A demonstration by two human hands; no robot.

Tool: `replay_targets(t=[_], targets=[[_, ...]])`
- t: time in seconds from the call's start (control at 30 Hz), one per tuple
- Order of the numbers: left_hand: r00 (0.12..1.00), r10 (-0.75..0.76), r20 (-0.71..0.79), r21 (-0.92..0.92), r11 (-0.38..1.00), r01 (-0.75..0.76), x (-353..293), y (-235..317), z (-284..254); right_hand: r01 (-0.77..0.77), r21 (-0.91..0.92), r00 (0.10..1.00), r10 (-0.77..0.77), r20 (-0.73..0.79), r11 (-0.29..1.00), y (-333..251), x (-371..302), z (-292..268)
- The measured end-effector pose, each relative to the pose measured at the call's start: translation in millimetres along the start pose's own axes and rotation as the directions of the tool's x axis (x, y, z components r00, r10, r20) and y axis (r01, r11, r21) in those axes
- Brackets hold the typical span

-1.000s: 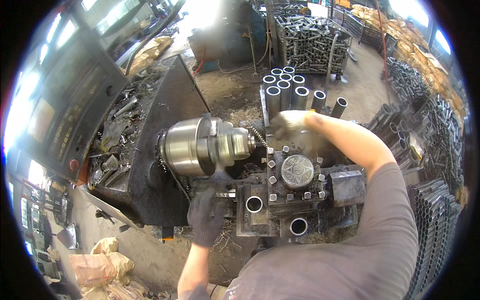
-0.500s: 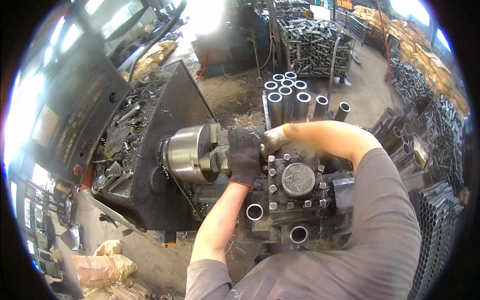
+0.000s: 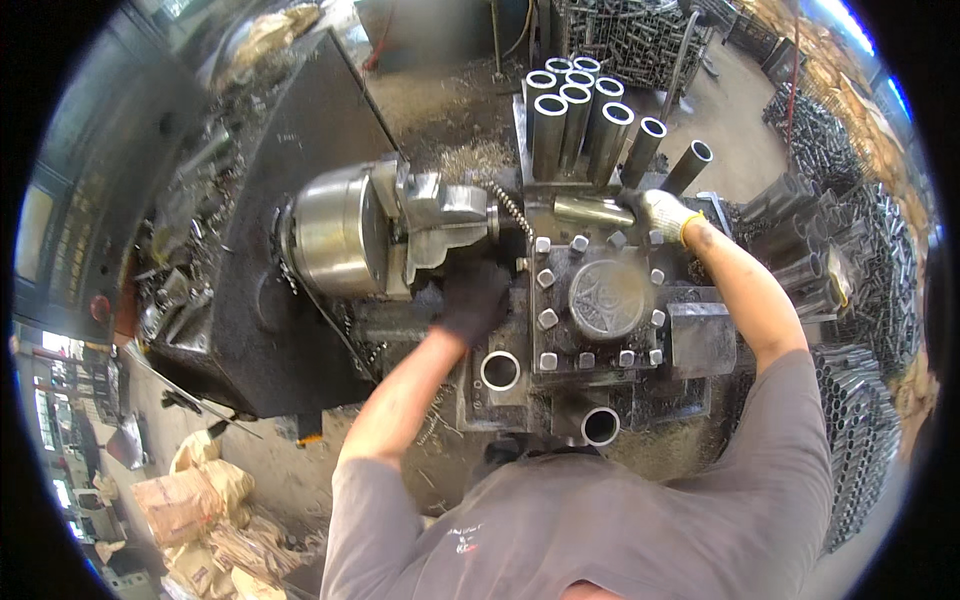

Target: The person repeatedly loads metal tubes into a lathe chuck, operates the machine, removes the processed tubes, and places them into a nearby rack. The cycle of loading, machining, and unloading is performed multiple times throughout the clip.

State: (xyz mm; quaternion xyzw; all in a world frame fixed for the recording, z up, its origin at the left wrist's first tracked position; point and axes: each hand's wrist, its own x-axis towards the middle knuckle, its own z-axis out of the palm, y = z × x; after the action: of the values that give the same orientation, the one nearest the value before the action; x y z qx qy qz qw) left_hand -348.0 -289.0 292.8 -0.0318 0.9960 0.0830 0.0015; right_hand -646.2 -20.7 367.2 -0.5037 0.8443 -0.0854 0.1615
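Head view: the tube, smooth, shiny bare metal, points sideways just beyond the tool post, its right end grasped by the right hand; the left hand is near the chuck, its grip impossible to tell.

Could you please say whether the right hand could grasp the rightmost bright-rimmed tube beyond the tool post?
Probably not as things stand: the right hand seems to hold the shiny tube, though the rightmost bright-rimmed tube leans close by with nothing visible between.
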Motion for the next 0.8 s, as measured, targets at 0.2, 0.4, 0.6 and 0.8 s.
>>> replay_targets(t=[0.2,0.4,0.6,0.8], targets=[[0.99,-0.111,-0.083,-0.275,0.958,0.085,94.3,-32.1,66.1,-0.172,0.065,0.958,0.183,-0.221,0.983,-140.3,-47.2,-103.0],[0.983,-0.14,-0.118,-0.447,0.891,0.073,36.8,-11.3,5.9,0.411,0.005,0.869,-0.391,-0.303,0.911,-221.6,-77.6,-118.1],[0.983,0.182,-0.022,-0.694,0.705,-0.146,-110.5,10.8,-44.2,0.289,0.188,0.939,-0.24,-0.246,0.939,-232.4,-47.8,-126.8],[0.886,-0.293,-0.359,-0.919,0.275,-0.281,-119.6,50.7,-58.6,0.369,0.276,0.917,-0.298,-0.266,0.888,-235.2,-42.0,-135.6]])
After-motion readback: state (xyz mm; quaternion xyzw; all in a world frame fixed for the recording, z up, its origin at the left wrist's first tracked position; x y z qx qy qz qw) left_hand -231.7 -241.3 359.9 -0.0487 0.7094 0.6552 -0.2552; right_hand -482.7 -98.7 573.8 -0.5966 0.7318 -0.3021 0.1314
